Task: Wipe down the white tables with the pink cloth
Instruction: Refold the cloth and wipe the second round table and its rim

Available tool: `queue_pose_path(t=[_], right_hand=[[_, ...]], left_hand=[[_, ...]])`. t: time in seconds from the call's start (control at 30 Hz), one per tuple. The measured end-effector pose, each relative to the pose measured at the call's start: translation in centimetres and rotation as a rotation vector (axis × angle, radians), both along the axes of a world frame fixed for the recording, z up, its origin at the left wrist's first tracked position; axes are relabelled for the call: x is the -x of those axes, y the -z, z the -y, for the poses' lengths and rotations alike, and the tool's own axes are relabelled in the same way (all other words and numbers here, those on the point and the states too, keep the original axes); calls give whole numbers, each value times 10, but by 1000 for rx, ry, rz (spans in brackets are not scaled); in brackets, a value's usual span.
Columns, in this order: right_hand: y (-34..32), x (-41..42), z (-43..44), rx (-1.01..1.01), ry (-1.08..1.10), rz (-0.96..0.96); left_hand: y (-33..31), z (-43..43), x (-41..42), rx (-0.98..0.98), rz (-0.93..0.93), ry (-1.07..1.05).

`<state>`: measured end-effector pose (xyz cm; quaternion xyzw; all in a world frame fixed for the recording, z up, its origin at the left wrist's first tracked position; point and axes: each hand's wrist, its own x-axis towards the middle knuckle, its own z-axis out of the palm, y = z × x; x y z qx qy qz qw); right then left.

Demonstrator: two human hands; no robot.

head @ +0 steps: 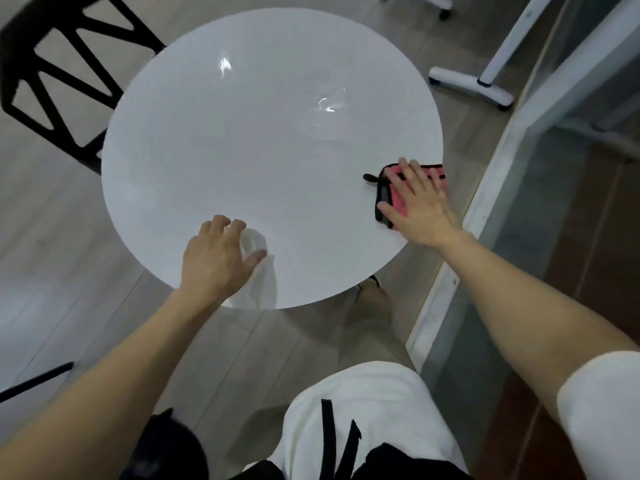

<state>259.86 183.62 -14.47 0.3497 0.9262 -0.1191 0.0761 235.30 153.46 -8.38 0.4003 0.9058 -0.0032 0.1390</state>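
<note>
On the round white table (259,150), mid-wipe, my flat right hand (419,206) presses the pink cloth (398,199) near the rim, my left hand (211,258) braces empty, and next I'd sweep inward.

1. Left hand (216,259): bare forearm outstretched, fingers arched, fingertips touching the round white table (242,133) by its near edge.
2. Right hand (420,206): palm down, fingers straight and spread, pressing the pink cloth (398,199) at the table's right edge.

pink cloth (398,200): mostly under right hand (420,209) | black chair (145,32): cut by left edge
</note>
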Motion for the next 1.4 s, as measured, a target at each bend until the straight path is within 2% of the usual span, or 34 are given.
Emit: queue_pose_path(t=[0.07,0.13,0.3,0.37,0.43,0.5,0.67,0.77,0.9,1.03,1.1,1.27,1.33,1.4], right_hand=[[0,20,-3,-54,106,24],[1,46,32,-87,147,1],[7,90,156,-54,-315,-142],[12,86,150,-45,-456,-172],[16,74,108,-44,-538,-197],[13,68,43,-53,-462,-185],[8,104,-98,-90,-100,-105],[9,133,-121,-115,-55,-77],[7,145,-132,-124,-102,-50],[1,159,-94,-127,-16,-72],[3,162,-47,-115,-85,-107],[13,119,82,0,-466,-186],[18,89,78,16,-606,-207],[19,58,43,-22,-647,-197]], left_hand=[[0,-7,10,72,65,-53],[-1,-10,21,191,115,-93],[-10,-44,40,287,238,-155],[-11,-63,40,280,266,-192],[-11,-74,40,288,246,-204],[-10,-77,41,293,232,-185],[-13,-77,42,304,204,-177],[-17,-80,40,335,229,-199],[-22,-85,39,358,246,-239],[-20,-86,39,360,254,-250],[-18,-84,38,338,248,-257],[-11,-77,39,305,204,-220],[-10,-79,40,300,200,-218],[-11,-79,41,295,192,-213]])
